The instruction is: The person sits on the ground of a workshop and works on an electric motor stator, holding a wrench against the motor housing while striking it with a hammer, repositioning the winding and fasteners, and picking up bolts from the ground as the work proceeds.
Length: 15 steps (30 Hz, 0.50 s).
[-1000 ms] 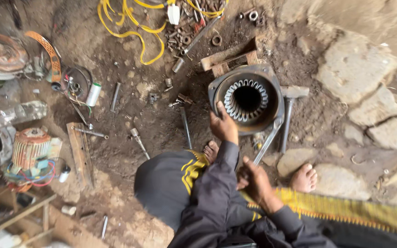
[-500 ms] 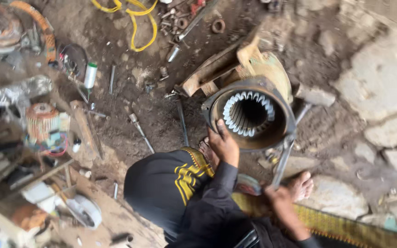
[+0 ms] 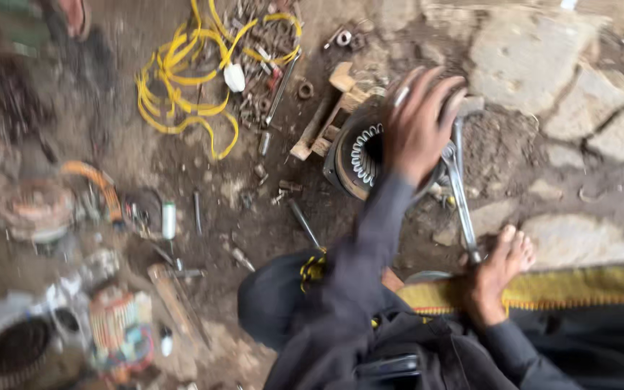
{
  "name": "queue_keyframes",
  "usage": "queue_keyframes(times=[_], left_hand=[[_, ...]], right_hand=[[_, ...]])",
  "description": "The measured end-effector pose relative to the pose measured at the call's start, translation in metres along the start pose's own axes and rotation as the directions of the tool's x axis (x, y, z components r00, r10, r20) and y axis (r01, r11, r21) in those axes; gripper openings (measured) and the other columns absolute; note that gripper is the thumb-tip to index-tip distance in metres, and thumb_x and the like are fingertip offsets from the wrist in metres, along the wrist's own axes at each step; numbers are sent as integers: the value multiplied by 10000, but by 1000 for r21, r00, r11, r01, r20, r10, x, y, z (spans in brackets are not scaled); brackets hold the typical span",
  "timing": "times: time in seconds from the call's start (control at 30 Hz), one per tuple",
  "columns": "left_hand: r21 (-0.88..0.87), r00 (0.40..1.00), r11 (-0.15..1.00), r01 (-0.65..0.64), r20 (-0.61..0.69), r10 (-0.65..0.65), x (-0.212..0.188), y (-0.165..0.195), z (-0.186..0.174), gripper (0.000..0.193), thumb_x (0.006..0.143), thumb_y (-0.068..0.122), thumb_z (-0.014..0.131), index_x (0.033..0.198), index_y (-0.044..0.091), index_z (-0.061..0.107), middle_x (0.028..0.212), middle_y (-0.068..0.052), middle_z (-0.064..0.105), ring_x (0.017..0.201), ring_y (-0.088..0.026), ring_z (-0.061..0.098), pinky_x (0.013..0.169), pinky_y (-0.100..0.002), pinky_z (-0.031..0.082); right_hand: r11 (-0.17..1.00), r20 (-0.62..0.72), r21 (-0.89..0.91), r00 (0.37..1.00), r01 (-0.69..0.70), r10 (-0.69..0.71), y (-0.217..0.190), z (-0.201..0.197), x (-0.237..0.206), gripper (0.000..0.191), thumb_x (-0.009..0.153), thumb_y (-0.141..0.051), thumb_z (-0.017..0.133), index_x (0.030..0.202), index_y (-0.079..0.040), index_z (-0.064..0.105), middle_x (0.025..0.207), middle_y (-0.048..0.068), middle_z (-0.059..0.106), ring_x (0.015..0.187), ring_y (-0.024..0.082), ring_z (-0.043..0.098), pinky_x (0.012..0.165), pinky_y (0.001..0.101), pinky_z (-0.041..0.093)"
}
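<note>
The left hand [image 3: 417, 123] lies spread wide on top of the round grey metal motor shell with wire coils inside [image 3: 361, 155], at about one o'clock on the dirt floor. The right hand [image 3: 482, 289] rests at four o'clock by a bare foot [image 3: 510, 249], fingers curled; I cannot tell what it holds. The shell looks open, its parts scattered. A long silver wrench [image 3: 460, 188] lies beside it.
</note>
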<state>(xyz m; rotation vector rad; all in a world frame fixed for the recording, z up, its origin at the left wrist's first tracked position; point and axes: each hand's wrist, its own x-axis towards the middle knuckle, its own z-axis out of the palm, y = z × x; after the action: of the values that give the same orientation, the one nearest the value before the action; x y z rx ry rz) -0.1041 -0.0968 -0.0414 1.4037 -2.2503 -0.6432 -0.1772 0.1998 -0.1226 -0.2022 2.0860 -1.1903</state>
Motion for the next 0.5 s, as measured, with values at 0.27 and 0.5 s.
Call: queue_keyframes(times=[0.27,0.5], left_hand=[[244,772,884,-399,609,181,-21,-21,28,554,1056,512,422,835,146,774,977,-96,738,988,-266,637,1051,-502,371],[189,900,890,-414,230,370,-33,-28,45,418,931,492,520,845,190,796,1016,-100,735,1143,-329,600,1083,-568,351]], right_hand=[[944,-337,282,939,169,-67,13,31,-4,484,1163,-432,422,904,-33,508,792,20,506,690,140,461,622,308,404],[969,-28,-168,981,182,-189,1,17,1,470,1142,-441,539,986,-6,620,754,88,556,686,171,504,611,320,403]])
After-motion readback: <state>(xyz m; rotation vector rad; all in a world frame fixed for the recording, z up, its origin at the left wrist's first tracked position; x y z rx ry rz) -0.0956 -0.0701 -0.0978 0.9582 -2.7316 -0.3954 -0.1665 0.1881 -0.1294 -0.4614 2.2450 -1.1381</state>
